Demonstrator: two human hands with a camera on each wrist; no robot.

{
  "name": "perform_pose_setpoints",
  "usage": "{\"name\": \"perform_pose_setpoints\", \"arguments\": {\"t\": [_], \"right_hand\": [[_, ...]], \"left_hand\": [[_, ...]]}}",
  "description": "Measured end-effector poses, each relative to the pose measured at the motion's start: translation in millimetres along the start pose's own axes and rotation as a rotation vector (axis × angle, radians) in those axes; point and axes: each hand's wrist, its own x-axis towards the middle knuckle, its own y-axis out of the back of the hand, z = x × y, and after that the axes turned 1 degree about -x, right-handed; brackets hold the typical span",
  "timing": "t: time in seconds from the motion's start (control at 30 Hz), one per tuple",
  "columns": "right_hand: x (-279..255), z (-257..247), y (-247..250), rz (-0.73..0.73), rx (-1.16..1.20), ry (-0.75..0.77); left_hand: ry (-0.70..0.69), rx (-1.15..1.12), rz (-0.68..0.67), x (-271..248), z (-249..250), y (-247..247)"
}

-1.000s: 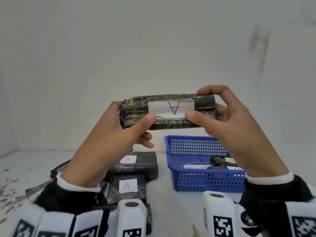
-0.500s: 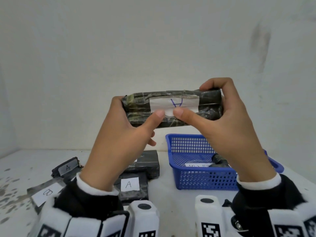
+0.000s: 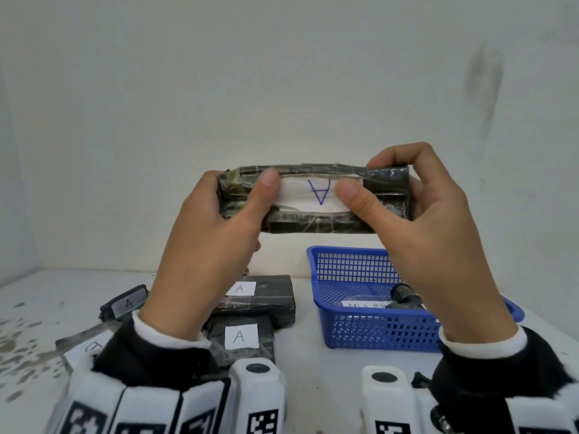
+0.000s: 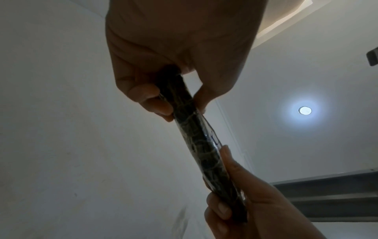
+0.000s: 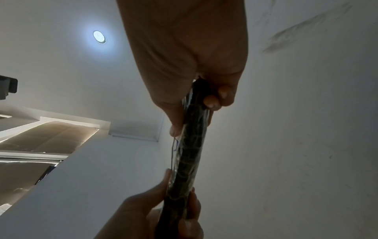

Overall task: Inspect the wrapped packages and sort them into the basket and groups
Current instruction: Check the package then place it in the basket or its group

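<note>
A dark wrapped package (image 3: 313,222) with a white label marked "A" upside down is held up in front of me, level, above the table. My left hand (image 3: 219,220) grips its left end, thumb on the label's edge. My right hand (image 3: 416,214) grips its right end, thumb on the label's other edge. From the wrist views the package (image 4: 196,139) (image 5: 190,145) shows edge-on, thin and dark, pinched between thumb and fingers at both ends. A blue basket (image 3: 357,333) stands on the table at the right and holds a dark wrapped item (image 3: 404,296).
Below my left hand lie two dark packages labelled "A" (image 3: 260,296) (image 3: 241,336). Another "A" package (image 3: 125,303) and one with a different letter (image 3: 87,346) lie further left. The white table (image 3: 47,296) meets a white wall (image 3: 282,89) behind.
Both hands have tilted the package so more of its label faces me, and my thumbs have slid apart along the label. The package sits slightly higher than a second ago.
</note>
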Motion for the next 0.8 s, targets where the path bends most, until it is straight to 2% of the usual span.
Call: {"name": "perform_pose_setpoints", "arguments": {"t": [0.23, 0.47, 0.67, 0.8], "right_hand": [[0.7, -1.9, 4.7, -0.029, 0.066, -0.034], [0.6, -4.7, 7.6, 0.009, 0.067, -0.065], [-0.5, -3.3, 5.6, 0.074, 0.018, -0.035], [-0.4, -2.6, 7.7, 0.080, -0.003, -0.020]], "left_hand": [[-0.001, -0.066, 0.002, 3.1, -4.5, 3.9], [-0.021, -0.104, -0.021, 0.0, -0.5, -0.6], [-0.078, -0.054, -0.002, -6.4, 3.1, -8.1], [-0.016, 0.008, -0.028, -9.1, 5.8, -11.5]]}}
